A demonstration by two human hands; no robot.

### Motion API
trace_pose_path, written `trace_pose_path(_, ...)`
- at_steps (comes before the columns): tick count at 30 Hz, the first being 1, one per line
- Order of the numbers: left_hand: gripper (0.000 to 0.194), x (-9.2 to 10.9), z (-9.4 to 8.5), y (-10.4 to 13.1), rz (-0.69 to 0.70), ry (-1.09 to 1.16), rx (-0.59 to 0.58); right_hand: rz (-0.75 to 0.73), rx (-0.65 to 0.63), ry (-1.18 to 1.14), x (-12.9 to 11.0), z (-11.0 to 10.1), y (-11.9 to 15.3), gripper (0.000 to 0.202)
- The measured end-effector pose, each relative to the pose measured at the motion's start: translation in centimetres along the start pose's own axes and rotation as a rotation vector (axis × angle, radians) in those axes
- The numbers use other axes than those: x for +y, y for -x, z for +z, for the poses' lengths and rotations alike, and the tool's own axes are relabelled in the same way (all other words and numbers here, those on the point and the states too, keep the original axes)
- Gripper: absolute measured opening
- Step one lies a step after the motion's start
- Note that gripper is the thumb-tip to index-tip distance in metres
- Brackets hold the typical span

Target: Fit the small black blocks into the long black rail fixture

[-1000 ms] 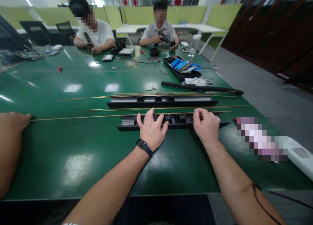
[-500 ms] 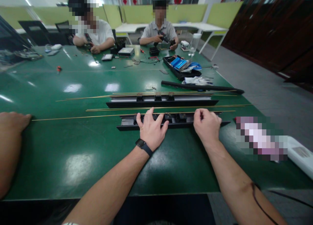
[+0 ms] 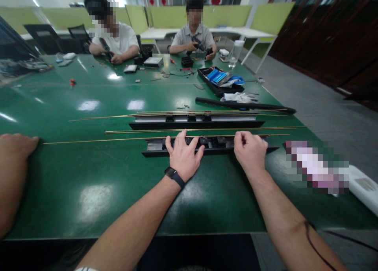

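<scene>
Clear bottle (image 3: 235,54) behind black tray (image 3: 213,87), white gloves (image 3: 236,98) nearby

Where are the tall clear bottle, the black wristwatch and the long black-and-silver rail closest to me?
Tall clear bottle (image 3: 235,56): head view, on its see-through body.
Black wristwatch (image 3: 175,176): head view, on its strap.
Long black-and-silver rail (image 3: 219,151): head view, on its black front edge.

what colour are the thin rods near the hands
Gold; the rods show in the head view.

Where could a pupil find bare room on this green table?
Bare tabletop lies between the co-worker's arm and left forearm, and between left and right forearms, short of the near rail. Crowded: that rail, with left hand, right hand and golden rods; beyond, tray and gloves.
</scene>
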State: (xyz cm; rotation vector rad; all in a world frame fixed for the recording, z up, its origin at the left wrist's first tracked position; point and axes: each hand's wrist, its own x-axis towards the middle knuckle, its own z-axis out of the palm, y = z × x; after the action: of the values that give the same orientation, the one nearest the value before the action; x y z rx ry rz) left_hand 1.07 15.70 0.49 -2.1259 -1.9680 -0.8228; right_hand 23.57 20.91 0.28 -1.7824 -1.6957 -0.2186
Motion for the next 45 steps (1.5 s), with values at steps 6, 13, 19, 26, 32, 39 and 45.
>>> trace_pose_path(6,0.036,-0.18,0.13,0.02,-0.004,0.007,0.01,0.135,0.064,0.06,0.52,-0.21,-0.21,0.032)
trace_pose_path(13,0.037,-0.05,0.07,0.01,-0.006,0.011,0.002,-0.026,-0.015,-0.059,-0.11,-0.05,0.04,0.032)
trace_pose_path(19,0.037,-0.06,0.06,0.02,-0.011,0.008,-0.001,0.054,0.018,0.047,0.24,-0.11,-0.09,0.035)
trace_pose_path(26,0.037,-0.06,0.0,0.02,-0.007,0.005,0.001,0.114,0.051,0.001,0.18,-0.48,-0.23,0.031)
trace_pose_path(32,0.037,0.09,-0.07,-0.03,-0.017,0.014,-0.002,-0.004,-0.018,-0.05,-0.21,-0.2,0.0,0.032)
trace_pose_path(39,0.038,-0.04,0.01,0.02,-0.015,0.012,0.005,0.119,0.05,0.059,0.26,-0.45,-0.22,0.034)
trace_pose_path(45,0.037,0.02,-0.01,-0.01,-0.009,0.006,0.006,0.046,0.028,-0.054,0.11,-0.24,-0.12,0.03)
